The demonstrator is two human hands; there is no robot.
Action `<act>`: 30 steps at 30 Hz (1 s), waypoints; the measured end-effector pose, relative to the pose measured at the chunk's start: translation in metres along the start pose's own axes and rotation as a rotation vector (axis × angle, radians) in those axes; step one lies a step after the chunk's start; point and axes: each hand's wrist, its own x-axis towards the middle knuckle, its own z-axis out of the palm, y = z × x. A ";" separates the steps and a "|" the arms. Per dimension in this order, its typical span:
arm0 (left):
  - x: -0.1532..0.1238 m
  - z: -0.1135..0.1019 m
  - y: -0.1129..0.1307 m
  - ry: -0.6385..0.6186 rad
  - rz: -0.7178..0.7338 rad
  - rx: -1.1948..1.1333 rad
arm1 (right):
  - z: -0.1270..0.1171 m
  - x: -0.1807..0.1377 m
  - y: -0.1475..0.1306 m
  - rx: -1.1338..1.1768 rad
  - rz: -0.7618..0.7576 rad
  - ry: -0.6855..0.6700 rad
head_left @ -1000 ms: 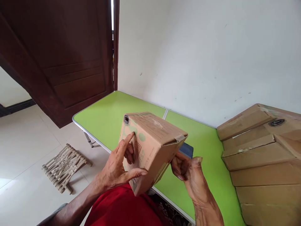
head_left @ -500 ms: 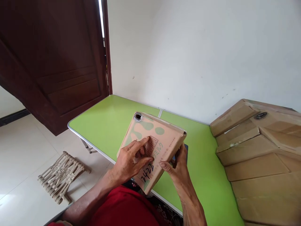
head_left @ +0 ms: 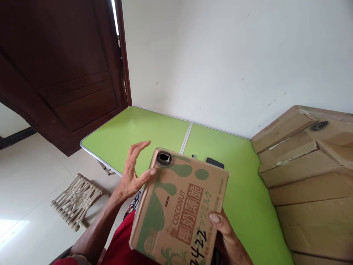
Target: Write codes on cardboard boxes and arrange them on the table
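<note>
I hold a cardboard box (head_left: 179, 209) printed with green shapes, "COCONUT" and handwritten digits, tilted toward me above the near edge of the green table (head_left: 143, 129). A round hole shows at its upper left corner. My right hand (head_left: 227, 235) grips the box from beneath, thumb on the printed face. My left hand (head_left: 134, 171) is at the box's left edge, fingers spread apart, thumb touching the edge. A dark phone (head_left: 214, 162) lies on the table just behind the box.
A stack of large cardboard boxes (head_left: 306, 176) fills the table's right side. A dark wooden door (head_left: 63, 70) stands open at the left. A woven stool (head_left: 75, 200) sits on the tiled floor. White wall behind the table.
The box has tipped toward me and come closer, its printed face now up. My left hand came off the face and spread at the left edge. My right hand shifted underneath.
</note>
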 end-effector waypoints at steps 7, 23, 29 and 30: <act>-0.014 0.005 -0.002 -0.366 -0.166 -0.263 | 0.016 -0.029 0.016 -0.068 0.081 -0.079; -0.023 0.014 0.003 -0.362 -0.356 -0.163 | 0.099 0.043 -0.124 -0.907 -0.238 0.093; -0.016 0.016 0.008 -0.317 -0.416 -0.069 | 0.083 0.036 -0.131 -0.742 -0.216 0.023; -0.015 0.016 0.011 -0.317 -0.422 -0.030 | 0.068 0.036 -0.131 -0.610 -0.198 0.009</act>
